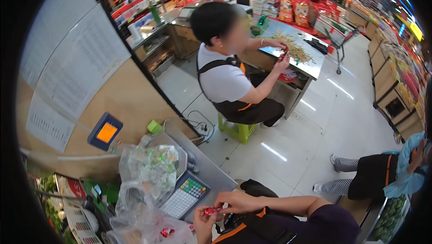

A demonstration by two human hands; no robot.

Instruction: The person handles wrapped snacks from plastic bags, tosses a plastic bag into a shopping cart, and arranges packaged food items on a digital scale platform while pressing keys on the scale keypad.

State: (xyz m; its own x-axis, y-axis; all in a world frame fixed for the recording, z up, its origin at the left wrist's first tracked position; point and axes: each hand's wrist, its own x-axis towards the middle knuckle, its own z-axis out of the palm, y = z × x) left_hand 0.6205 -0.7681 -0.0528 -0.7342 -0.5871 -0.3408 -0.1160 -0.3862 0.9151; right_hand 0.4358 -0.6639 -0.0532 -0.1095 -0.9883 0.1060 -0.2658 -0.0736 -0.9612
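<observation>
Low in the view, my left hand (204, 227) pinches a small shiny red item (211, 210); its exact kind is too small to make out. From the right, my right hand (239, 201) reaches in with its fingers closed on the other side of the same red item. Both hands are in front of my dark apron. Left of them is a scale with a grey keypad (184, 196). Clear plastic bags (148, 172) cover its pan, and a lower bag has red bits (166, 232) in it.
A co-worker (225, 77) sits on a green stool (243, 132), handling a small red thing at a metal table (317, 64) strewn with thin stalks. Another person (369, 176) stands at the right. A shopping cart (337, 28) and produce shelves (391, 73) are farther off.
</observation>
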